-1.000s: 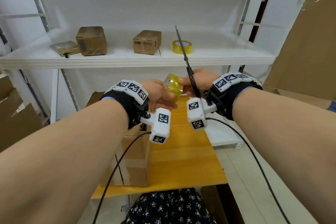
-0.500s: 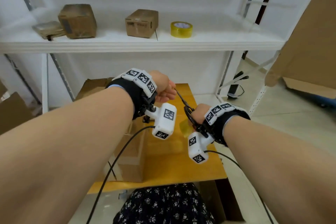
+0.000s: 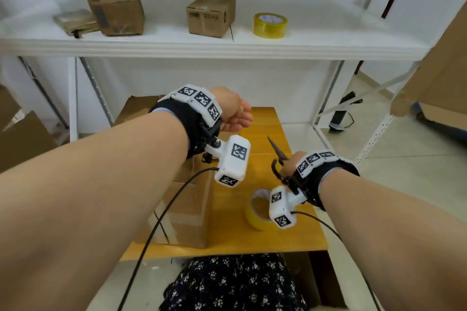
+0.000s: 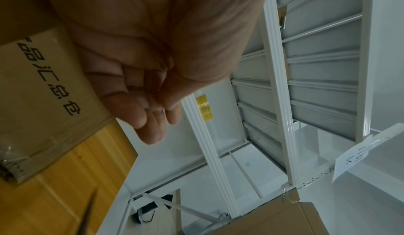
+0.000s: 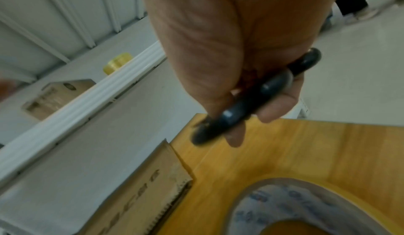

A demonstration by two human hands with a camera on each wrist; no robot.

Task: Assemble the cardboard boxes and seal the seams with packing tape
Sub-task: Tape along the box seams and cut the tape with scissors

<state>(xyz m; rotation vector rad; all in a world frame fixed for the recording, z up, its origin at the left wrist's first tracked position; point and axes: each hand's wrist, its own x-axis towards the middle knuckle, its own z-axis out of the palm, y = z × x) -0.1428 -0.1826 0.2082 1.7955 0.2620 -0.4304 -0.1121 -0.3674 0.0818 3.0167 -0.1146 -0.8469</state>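
Right hand (image 3: 286, 165) fingers (image 5: 274, 108) curled around black-handled metal scissors (image 3: 278, 156), above yellow packing tape roll (image 3: 255, 214) on wooden bench (image 3: 252, 240). Left hand (image 3: 233, 111) fingers (image 4: 150, 128) relaxed, holding nothing, beside taped brown cardboard box (image 3: 187, 212).

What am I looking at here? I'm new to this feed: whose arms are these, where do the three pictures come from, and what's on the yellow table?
No machine: a person works bare-handed, wearing one camera on the head and one on each wrist. The head view looks down at both arms; each wrist view looks along its own hand. The left hand is relaxed and holds nothing. The right hand grips black scissors. On the wooden table stand a taped cardboard box and a roll of yellow tape. The white shelf behind carries two small boxes, a flattened one and a second tape roll.
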